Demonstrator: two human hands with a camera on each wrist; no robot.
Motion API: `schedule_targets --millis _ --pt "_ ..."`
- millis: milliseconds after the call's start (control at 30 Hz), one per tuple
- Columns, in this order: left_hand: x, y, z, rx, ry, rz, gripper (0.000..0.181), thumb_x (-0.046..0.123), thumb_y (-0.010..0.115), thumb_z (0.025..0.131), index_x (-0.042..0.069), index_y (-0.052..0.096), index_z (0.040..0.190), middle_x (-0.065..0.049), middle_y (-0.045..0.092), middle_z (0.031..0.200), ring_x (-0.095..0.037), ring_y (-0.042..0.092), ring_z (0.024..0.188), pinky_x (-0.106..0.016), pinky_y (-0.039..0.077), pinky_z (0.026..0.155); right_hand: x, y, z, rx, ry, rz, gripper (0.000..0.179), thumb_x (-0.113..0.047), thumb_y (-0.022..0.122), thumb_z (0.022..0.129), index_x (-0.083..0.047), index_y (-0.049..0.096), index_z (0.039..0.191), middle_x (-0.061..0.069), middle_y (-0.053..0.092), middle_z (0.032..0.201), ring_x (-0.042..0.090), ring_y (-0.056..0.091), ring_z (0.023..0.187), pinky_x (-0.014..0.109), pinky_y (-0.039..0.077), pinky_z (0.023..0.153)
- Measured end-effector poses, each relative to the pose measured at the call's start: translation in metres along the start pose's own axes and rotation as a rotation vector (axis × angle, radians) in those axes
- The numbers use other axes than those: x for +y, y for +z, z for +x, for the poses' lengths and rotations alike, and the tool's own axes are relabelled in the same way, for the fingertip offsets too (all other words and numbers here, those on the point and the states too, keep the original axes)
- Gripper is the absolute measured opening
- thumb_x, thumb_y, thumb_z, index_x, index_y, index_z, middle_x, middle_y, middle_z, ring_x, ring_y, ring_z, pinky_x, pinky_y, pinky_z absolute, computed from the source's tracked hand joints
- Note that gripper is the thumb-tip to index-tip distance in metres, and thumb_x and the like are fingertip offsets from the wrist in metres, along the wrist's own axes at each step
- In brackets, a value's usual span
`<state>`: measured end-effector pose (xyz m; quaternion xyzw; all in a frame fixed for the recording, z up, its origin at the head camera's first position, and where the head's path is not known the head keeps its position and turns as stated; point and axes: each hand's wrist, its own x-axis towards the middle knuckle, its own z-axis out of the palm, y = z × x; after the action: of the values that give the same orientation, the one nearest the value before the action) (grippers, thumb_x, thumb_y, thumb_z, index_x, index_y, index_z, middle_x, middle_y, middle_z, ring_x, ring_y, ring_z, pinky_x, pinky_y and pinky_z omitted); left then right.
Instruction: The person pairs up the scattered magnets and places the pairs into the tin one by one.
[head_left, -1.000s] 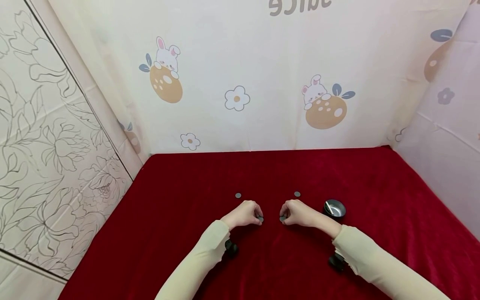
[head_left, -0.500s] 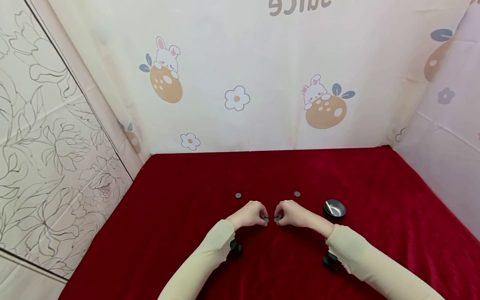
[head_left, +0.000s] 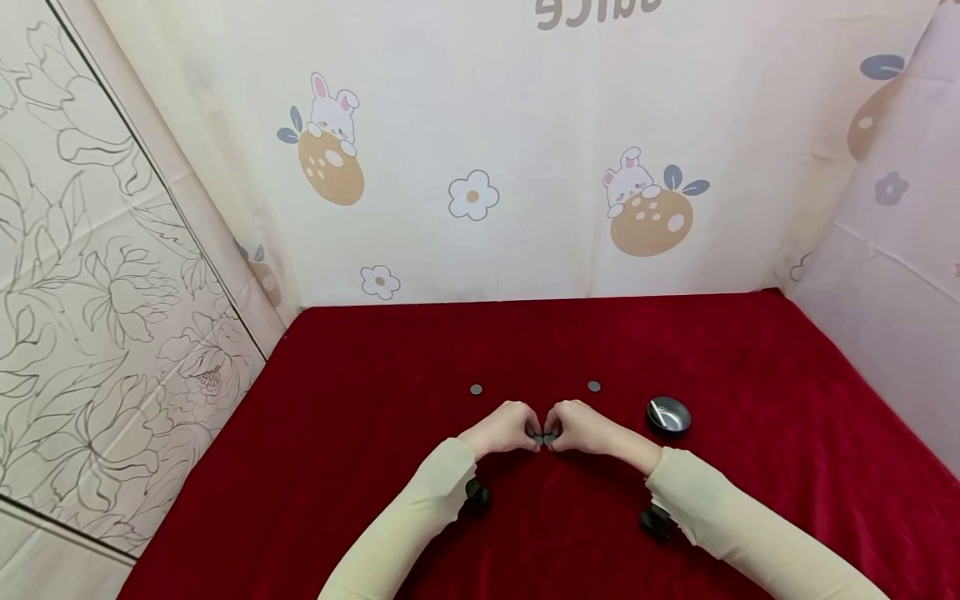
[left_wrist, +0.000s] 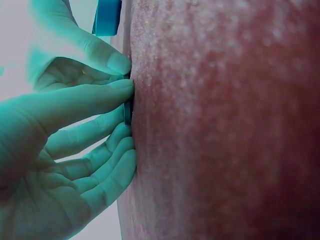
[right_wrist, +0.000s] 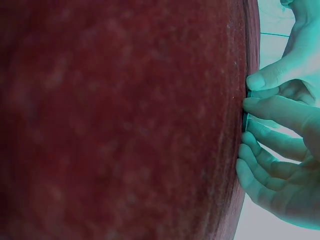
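At the middle of the red cloth, my left hand (head_left: 507, 427) pinches a small flat grey disc (head_left: 537, 439) between thumb and fingers. My right hand (head_left: 581, 427) pinches a matching grey disc (head_left: 550, 439), and the two discs sit edge to edge, low on the cloth. From the left wrist, the left hand's disc shows as a thin dark edge (left_wrist: 127, 114) against the cloth, with the fingertips of both hands close together. Two similar discs lie flat farther back, a left one (head_left: 476, 389) and a right one (head_left: 594, 387).
Right of my right hand stands a small metal bowl (head_left: 670, 416) with a short white stick (head_left: 657, 412) inside. The red cloth (head_left: 375, 367) covers the table, and a printed curtain (head_left: 480, 100) hangs behind its far edge.
Both hands have moved inward with their discs, the left one rightward and the right one leftward, closing the gap between them. The two rear discs and the bowl stay put.
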<state>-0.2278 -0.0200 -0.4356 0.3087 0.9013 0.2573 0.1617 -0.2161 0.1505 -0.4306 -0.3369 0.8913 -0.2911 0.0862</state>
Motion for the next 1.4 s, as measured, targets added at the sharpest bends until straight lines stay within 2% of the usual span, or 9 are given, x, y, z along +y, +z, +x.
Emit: schedule_targets --millis 233,400,600,900,1167,1400 --pt "0.000 0.000 0.001 0.000 -0.006 -0.004 0.014 0.012 0.071 0.075 0.007 0.067 0.087 0.002 0.062 0.079 -0.003 0.054 0.067 -0.014 0.043 0.060 0.000 -0.001 0.001 -0.003 -0.009 0.016 0.010 0.001 0.067 0.069 -0.001 0.066 0.078 0.003 0.062 0.071 0.004 0.051 0.059 0.019 0.043 0.054" --pt "0.000 -0.002 -0.001 -0.009 -0.008 0.010 0.019 0.014 0.070 0.075 0.006 0.064 0.093 0.002 0.059 0.084 -0.005 0.054 0.072 -0.014 0.043 0.063 0.000 -0.005 -0.004 0.003 0.010 0.041 0.016 0.001 0.067 0.069 0.002 0.066 0.085 0.005 0.063 0.075 0.006 0.055 0.061 0.019 0.045 0.056" --pt "0.003 -0.004 -0.003 -0.005 0.033 0.042 0.023 0.014 0.068 0.078 0.007 0.062 0.098 0.000 0.057 0.090 -0.007 0.053 0.078 -0.015 0.042 0.067 -0.001 -0.014 -0.014 0.019 0.009 0.060 0.020 -0.002 0.066 0.074 0.004 0.064 0.092 0.010 0.063 0.084 0.011 0.057 0.067 0.020 0.046 0.059" --pt "0.008 -0.003 -0.002 -0.041 0.100 0.094 0.025 0.016 0.067 0.079 0.009 0.061 0.102 0.001 0.055 0.092 -0.007 0.052 0.081 -0.013 0.042 0.069 0.003 -0.029 -0.035 0.100 0.027 0.076 0.020 -0.005 0.064 0.078 0.003 0.063 0.097 0.004 0.063 0.083 0.010 0.058 0.070 0.021 0.046 0.061" --pt "0.012 0.000 0.000 -0.069 0.083 0.120 0.024 0.016 0.065 0.081 0.010 0.060 0.103 0.002 0.051 0.091 -0.007 0.050 0.080 -0.014 0.041 0.069 0.006 -0.041 -0.054 0.183 0.065 0.053 0.021 -0.008 0.064 0.080 0.002 0.062 0.098 0.010 0.062 0.090 0.012 0.058 0.074 0.022 0.046 0.063" --pt "0.011 0.004 0.003 -0.065 0.103 0.156 0.021 0.017 0.065 0.081 0.011 0.062 0.101 0.003 0.049 0.088 -0.006 0.048 0.078 -0.013 0.039 0.067 0.010 -0.045 -0.068 0.229 0.060 0.033 0.019 -0.009 0.063 0.080 0.000 0.063 0.097 0.008 0.061 0.091 0.013 0.059 0.077 0.025 0.048 0.066"
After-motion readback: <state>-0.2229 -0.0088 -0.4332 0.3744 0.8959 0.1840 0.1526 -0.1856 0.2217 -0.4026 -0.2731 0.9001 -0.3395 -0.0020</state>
